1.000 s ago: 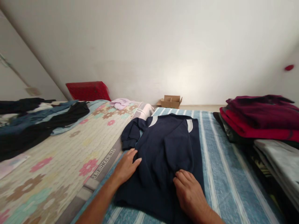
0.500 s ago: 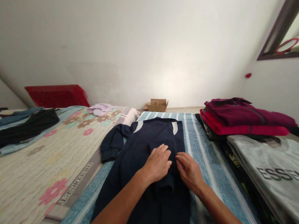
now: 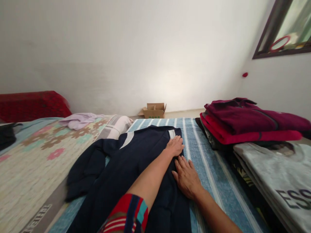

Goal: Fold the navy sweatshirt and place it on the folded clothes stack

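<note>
A navy blue sweater (image 3: 126, 161) with white shoulder stripes lies spread on a blue striped sheet (image 3: 209, 152). My left hand (image 3: 174, 146) reaches far forward and lies flat on the sweater's right shoulder, fingers stretched out. Just behind it, my right hand (image 3: 186, 176) presses flat on the sweater's right edge with fingers extended. Neither hand holds anything. One sleeve (image 3: 85, 168) hangs loose off to the left.
A stack of folded clothes (image 3: 243, 124), maroon and red on top, stands at the right, with a grey printed shirt (image 3: 274, 168) in front of it. A floral bedspread (image 3: 36, 152), a lilac garment (image 3: 77, 119) and a red pillow (image 3: 31, 105) lie left. A small cardboard box (image 3: 153, 111) sits by the wall.
My left hand slid from the sweater's left side across to its right shoulder near the collar. My right hand moved up along the right edge. The view swung to the right.
</note>
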`<state>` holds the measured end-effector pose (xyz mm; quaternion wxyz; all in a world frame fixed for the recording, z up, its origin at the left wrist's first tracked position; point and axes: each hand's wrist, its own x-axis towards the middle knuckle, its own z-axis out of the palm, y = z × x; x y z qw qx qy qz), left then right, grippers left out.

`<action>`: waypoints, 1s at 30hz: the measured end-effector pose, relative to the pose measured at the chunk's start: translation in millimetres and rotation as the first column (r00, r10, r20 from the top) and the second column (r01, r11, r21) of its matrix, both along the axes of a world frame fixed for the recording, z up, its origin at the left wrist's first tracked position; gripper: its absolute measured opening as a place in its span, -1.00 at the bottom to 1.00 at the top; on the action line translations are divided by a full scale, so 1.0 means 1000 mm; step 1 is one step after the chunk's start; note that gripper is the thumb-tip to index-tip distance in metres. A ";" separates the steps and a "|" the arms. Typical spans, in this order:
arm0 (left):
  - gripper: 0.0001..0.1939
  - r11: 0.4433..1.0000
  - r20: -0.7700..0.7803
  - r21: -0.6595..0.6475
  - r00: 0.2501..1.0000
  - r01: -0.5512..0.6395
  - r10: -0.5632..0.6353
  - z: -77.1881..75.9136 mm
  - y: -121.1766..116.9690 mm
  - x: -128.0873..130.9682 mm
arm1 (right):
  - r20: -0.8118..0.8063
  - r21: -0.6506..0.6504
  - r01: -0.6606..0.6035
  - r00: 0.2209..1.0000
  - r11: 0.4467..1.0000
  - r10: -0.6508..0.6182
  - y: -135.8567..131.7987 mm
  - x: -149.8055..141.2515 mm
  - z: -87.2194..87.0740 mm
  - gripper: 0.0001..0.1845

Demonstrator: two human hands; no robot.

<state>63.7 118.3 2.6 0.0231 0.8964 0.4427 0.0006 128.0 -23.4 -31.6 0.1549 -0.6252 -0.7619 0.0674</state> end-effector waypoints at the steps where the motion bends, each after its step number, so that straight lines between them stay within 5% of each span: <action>1: -0.48 1.000 -0.003 -0.014 1.000 -0.014 0.014 -0.006 0.008 0.003 | 0.000 0.012 0.004 1.000 1.000 -0.004 0.000 0.000 0.000 -0.42; 5: -0.32 0.996 -0.002 -0.075 0.999 -0.039 0.039 -0.019 0.028 0.010 | 0.007 0.102 0.021 1.000 0.995 -0.022 -0.001 -0.003 -0.001 -0.47; 11: -0.24 0.987 0.004 -0.146 0.998 -0.063 0.064 -0.017 0.037 0.014 | 0.033 0.186 0.052 0.998 0.981 -0.059 -0.006 -0.008 -0.004 -0.54; 22: -0.19 0.992 0.027 -0.095 0.996 -0.084 0.087 -0.019 0.059 0.025 | 0.045 0.231 0.072 0.995 0.970 -0.085 -0.007 -0.008 -0.009 -0.57; 30: -0.37 0.999 0.021 0.038 0.999 -0.028 0.027 -0.005 0.032 0.030 | 0.059 0.184 0.038 0.997 0.982 -0.049 -0.009 0.000 -0.003 -0.57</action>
